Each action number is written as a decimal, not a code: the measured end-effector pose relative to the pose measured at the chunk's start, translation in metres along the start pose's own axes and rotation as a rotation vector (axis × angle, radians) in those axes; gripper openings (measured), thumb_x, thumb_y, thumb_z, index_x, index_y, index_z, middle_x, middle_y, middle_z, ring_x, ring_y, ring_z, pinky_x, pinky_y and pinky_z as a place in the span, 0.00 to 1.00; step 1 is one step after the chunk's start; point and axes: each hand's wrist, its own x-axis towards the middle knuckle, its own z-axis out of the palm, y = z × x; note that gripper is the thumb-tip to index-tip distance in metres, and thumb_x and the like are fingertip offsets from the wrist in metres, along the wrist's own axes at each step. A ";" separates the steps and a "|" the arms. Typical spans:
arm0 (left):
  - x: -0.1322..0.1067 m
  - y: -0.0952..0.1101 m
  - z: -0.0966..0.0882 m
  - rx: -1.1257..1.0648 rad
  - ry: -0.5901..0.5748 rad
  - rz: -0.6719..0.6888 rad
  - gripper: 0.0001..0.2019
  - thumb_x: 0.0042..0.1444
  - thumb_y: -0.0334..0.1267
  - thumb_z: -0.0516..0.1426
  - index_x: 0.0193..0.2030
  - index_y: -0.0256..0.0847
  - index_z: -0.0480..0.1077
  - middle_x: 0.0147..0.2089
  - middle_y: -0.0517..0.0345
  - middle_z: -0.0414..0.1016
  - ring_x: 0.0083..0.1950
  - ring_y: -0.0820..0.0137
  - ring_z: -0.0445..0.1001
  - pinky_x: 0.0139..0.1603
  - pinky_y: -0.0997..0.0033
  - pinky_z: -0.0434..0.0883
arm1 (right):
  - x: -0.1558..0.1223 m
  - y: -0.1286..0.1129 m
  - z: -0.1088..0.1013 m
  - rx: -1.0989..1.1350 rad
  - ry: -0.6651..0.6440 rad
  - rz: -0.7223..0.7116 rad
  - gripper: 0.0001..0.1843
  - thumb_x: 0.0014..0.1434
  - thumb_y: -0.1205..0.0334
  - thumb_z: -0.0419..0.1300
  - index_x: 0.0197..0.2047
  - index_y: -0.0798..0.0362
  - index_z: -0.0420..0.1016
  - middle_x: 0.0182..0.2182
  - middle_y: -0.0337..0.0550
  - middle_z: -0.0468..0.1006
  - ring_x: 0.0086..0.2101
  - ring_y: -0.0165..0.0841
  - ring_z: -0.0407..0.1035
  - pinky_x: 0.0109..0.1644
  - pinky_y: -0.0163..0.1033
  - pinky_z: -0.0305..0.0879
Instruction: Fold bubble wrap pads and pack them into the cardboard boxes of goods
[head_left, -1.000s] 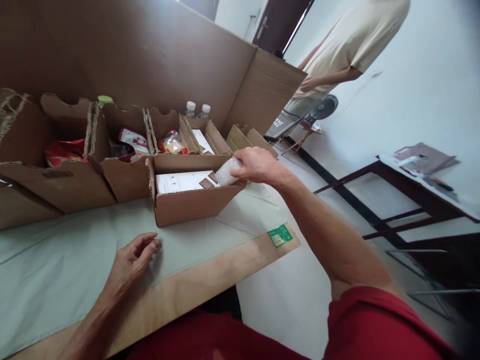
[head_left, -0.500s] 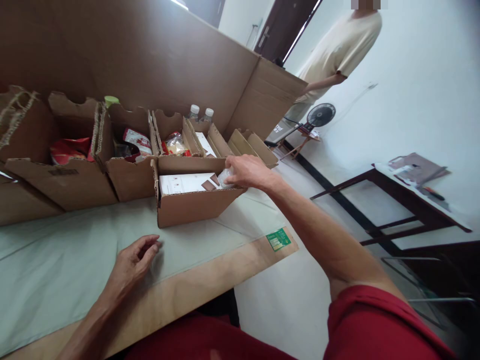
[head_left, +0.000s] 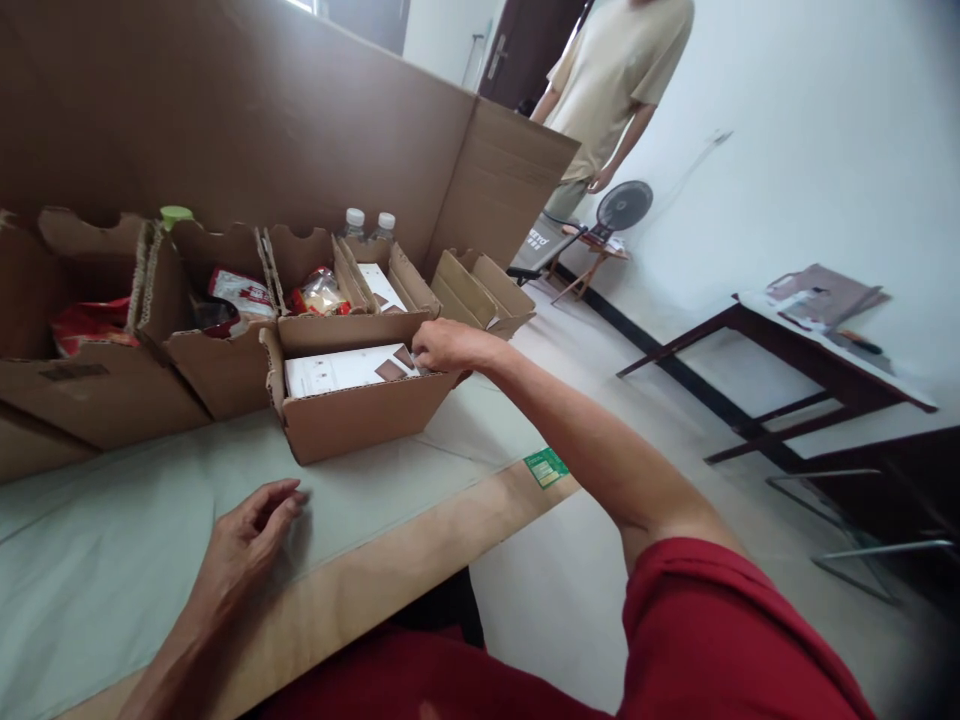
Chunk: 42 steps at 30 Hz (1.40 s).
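My right hand [head_left: 452, 345] reaches over the right end of a small open cardboard box [head_left: 367, 425]. Its fingers dip inside and are curled together; what they hold, if anything, is hidden. A white carton [head_left: 334, 372] with brown squares printed at one end fills most of this box, its printed end beside my fingertips. Near the table's front edge my left hand [head_left: 244, 535] rests on the pale cloth [head_left: 360, 500], loosely curved, thumb and fingers apart, with nothing in it.
Behind stand open cardboard bins, one with a red packet [head_left: 94, 325], others with a silver-red packet [head_left: 241, 292] and a clear-and-red packet [head_left: 322, 293]. Two white-capped bottles [head_left: 355, 222] stand behind them. A tall cardboard panel [head_left: 247, 120] backs the table. A person [head_left: 619, 85] stands beyond.
My right hand has sunk deeper into the box's right end, and the clear plastic piece at its fingers no longer shows. My left hand stays on the cloth. The view has shifted; the person has turned.
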 end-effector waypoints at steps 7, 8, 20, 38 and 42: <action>-0.022 -0.003 -0.019 0.058 0.142 0.026 0.31 0.54 0.66 0.61 0.55 0.45 0.76 0.52 0.48 0.83 0.53 0.53 0.81 0.54 0.55 0.78 | -0.100 0.039 0.013 0.193 0.629 0.124 0.15 0.68 0.57 0.56 0.50 0.51 0.81 0.43 0.45 0.85 0.40 0.38 0.77 0.46 0.41 0.69; -0.023 -0.002 -0.021 0.068 0.169 0.050 0.31 0.54 0.65 0.61 0.57 0.47 0.75 0.55 0.49 0.82 0.55 0.53 0.80 0.55 0.54 0.78 | -0.113 0.049 0.026 0.293 0.703 0.137 0.14 0.68 0.55 0.56 0.47 0.51 0.81 0.40 0.44 0.85 0.38 0.37 0.77 0.45 0.41 0.70; 0.022 0.065 0.038 -0.138 0.111 0.365 0.45 0.55 0.52 0.66 0.75 0.50 0.51 0.72 0.46 0.63 0.71 0.52 0.66 0.72 0.48 0.66 | -0.054 0.024 0.165 0.988 0.518 -0.075 0.36 0.56 0.47 0.69 0.63 0.55 0.67 0.59 0.57 0.77 0.56 0.48 0.72 0.60 0.52 0.69; -0.070 0.100 0.034 -0.293 0.114 0.549 0.40 0.59 0.43 0.66 0.74 0.51 0.54 0.75 0.48 0.59 0.76 0.54 0.59 0.76 0.51 0.59 | -0.134 -0.025 0.144 1.082 1.132 -0.030 0.43 0.53 0.38 0.73 0.64 0.49 0.66 0.56 0.52 0.76 0.57 0.50 0.69 0.64 0.57 0.66; -0.085 0.086 -0.003 -0.406 0.396 0.598 0.29 0.54 0.40 0.70 0.62 0.51 0.67 0.64 0.56 0.71 0.70 0.59 0.66 0.73 0.59 0.61 | -0.121 -0.071 0.155 1.175 0.925 -0.172 0.45 0.51 0.35 0.73 0.64 0.48 0.68 0.56 0.52 0.75 0.59 0.50 0.68 0.66 0.58 0.65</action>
